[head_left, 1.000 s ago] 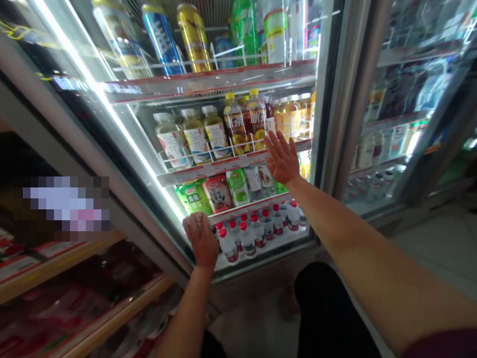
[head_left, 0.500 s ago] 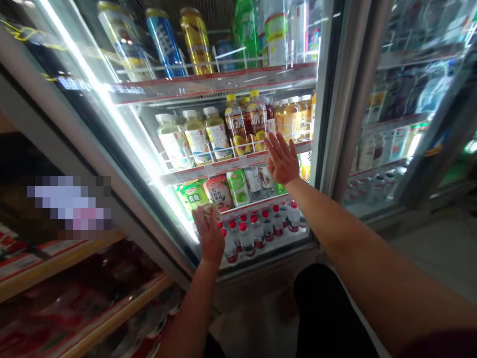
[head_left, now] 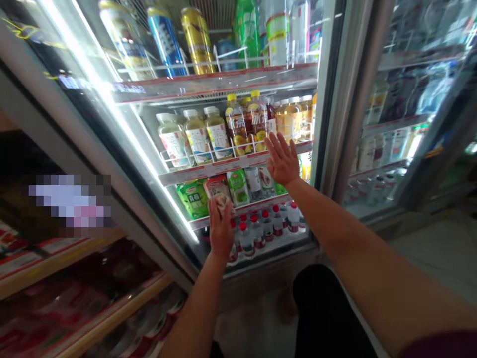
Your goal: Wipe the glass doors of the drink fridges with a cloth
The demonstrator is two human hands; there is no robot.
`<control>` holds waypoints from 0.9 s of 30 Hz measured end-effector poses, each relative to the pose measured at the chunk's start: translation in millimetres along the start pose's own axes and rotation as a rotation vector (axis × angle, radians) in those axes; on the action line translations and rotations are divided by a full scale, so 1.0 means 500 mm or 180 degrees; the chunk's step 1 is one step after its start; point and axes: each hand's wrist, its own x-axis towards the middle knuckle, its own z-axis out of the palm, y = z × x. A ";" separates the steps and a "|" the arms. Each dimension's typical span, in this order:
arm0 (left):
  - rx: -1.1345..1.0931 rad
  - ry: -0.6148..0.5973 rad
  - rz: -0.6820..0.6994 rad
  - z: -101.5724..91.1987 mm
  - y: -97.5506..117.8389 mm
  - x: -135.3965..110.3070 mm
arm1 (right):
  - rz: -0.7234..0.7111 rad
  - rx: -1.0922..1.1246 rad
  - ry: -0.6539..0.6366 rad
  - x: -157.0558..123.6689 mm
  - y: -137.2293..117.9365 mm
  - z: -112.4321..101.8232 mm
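My left hand (head_left: 220, 229) is raised against the glass door (head_left: 328, 99) of a lit drinks fridge. Its fingers are closed on a small pale wad (head_left: 222, 201) that looks like a cloth, level with the shelf of green and red cartons (head_left: 194, 198). My right hand (head_left: 282, 160) lies flat on the same glass, fingers spread, in front of the shelf of tea bottles (head_left: 216, 134). Small red-capped water bottles (head_left: 266, 223) fill the bottom shelf, just right of my left hand. Tall cans (head_left: 196, 37) stand on the top shelf.
A second fridge door (head_left: 395, 134) stands to the right. Wooden shelves (head_left: 93, 318) with red packets run along the lower left. My dark-trousered knee (head_left: 324, 308) is low in front of the fridge base, with pale floor (head_left: 439, 248) to the right.
My left hand has slid up and to the right across the glass, from the bottom shelf's left end to the carton shelf. My right hand has stayed in place.
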 end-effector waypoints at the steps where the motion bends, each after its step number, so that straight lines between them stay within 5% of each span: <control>1: -0.0037 0.0024 -0.0040 0.000 0.004 0.005 | 0.0000 -0.0002 -0.0003 0.000 0.000 0.001; 8: -0.0376 -0.0706 0.0478 0.024 0.040 -0.151 | -0.0079 -0.0018 0.0143 -0.001 0.000 0.003; 16: -0.0219 -0.0250 0.0368 0.016 0.023 0.000 | -0.0049 -0.0030 0.0156 -0.001 0.002 0.003; 23: -0.0155 -0.0577 0.0501 0.021 0.056 -0.101 | -0.0039 0.0042 0.0133 -0.001 0.000 0.003; 27: -0.0153 -0.0509 0.0439 0.024 0.048 -0.050 | -0.0050 -0.0035 0.0169 -0.001 0.001 0.005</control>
